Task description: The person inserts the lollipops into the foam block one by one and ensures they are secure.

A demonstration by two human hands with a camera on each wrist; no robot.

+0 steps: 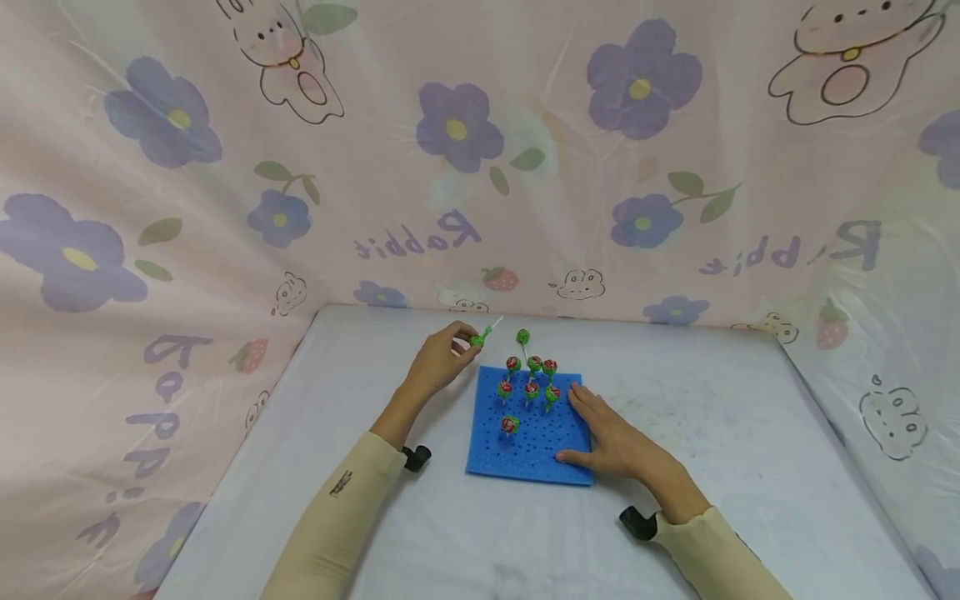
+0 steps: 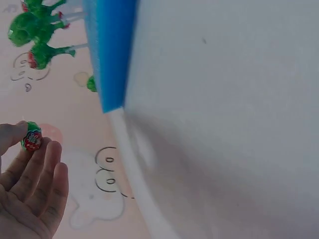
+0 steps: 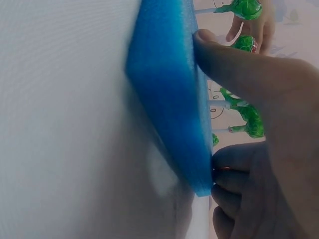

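My left hand (image 1: 442, 358) is off the far left corner of a blue foam board (image 1: 540, 454). Between its thumb and fingers it pinches the wrapped head of a green lollipop (image 1: 477, 340), whose white stick points up and away. The candy's red and green wrapper shows in the left wrist view. Against the board's right side rests my right hand (image 1: 618, 442), thumb and fingers spread on the surface near the edge. Several lollipops (image 1: 531, 390) with red and green wrappers stand upright in the board's holes, mostly toward its far half; one (image 1: 509, 425) stands nearer.
Beyond the board another green lollipop (image 1: 522, 336) lies on the white table (image 1: 720, 467), its stick toward me. A printed curtain (image 1: 555, 183) hangs behind the table and along both sides. Black wrist devices (image 1: 637, 523) sit at both cuffs.
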